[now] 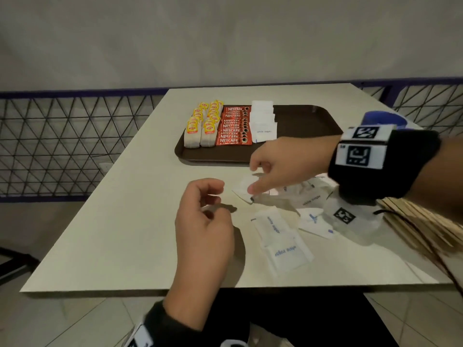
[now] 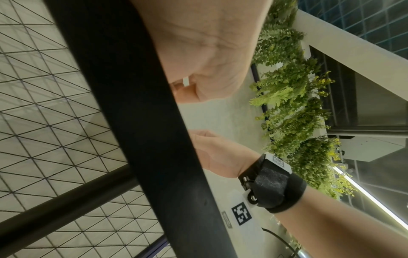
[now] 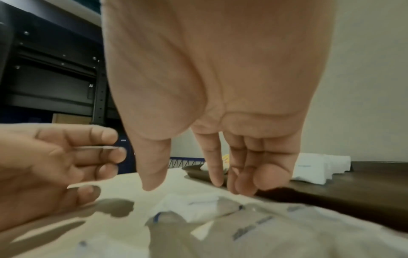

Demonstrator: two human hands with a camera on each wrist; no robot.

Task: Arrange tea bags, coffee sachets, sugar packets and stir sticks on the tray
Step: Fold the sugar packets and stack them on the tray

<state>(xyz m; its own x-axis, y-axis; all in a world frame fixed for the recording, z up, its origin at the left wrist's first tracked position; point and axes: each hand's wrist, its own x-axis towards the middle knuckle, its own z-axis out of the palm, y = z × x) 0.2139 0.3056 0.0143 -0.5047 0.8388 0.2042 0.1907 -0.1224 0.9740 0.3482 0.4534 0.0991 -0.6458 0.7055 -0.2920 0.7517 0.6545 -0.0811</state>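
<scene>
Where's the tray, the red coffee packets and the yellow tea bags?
tray (image 1: pixel 305 121), head view, bare brown floor.
red coffee packets (image 1: pixel 231 141), head view, front sachet's label.
yellow tea bags (image 1: pixel 191 128), head view, front bag's yellow tag.

Even, fairly dim indoor light from overhead. Soft hand shadows on the counter (image 1: pixel 125 221). Head view bows at its edges. Right wrist view blurred near, packets (image 3: pixel 253 230) smeared. Left wrist view shows a glaring light strip (image 2: pixel 364 197) at right.
</scene>
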